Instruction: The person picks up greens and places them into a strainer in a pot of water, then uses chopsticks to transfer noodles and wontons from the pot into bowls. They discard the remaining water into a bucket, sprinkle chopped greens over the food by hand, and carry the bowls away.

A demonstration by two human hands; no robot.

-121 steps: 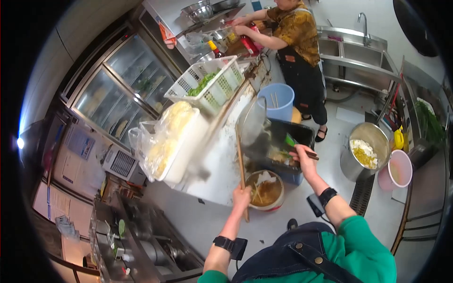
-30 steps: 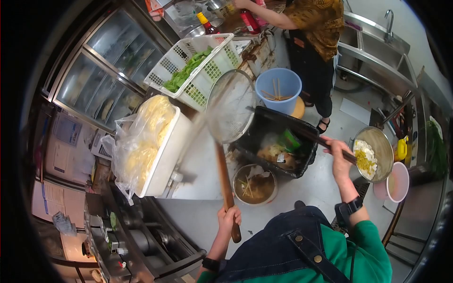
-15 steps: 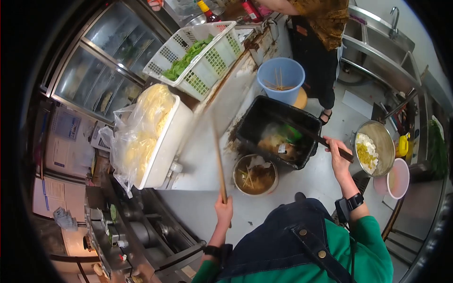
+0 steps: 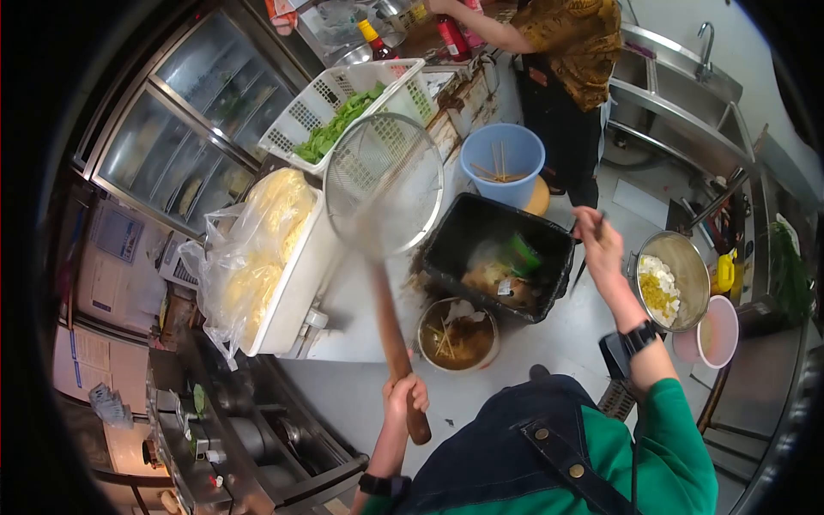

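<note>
My left hand is closed around the wooden handle of a round wire-mesh strainer. Its mesh faces me above the counter, blurred near the handle joint. Closed on a long dark stick-like utensil, my right hand is raised at the right of a black bin; the utensil's far end is hard to make out. Inside the bin lie food scraps and a green wrapper. Below the bin, a metal pot contains brown liquid and thin sticks.
A white crate of bagged yellow noodles and a white basket of leafy greens border the counter. Further back are a blue bucket with skewers and a person. A steel pot and pink bucket stand right.
The strainer has turned from edge-on to face me, its handle shifting slightly. My right hand has moved up and a little left, tilting the dark utensil from lying across the bin's edge.
</note>
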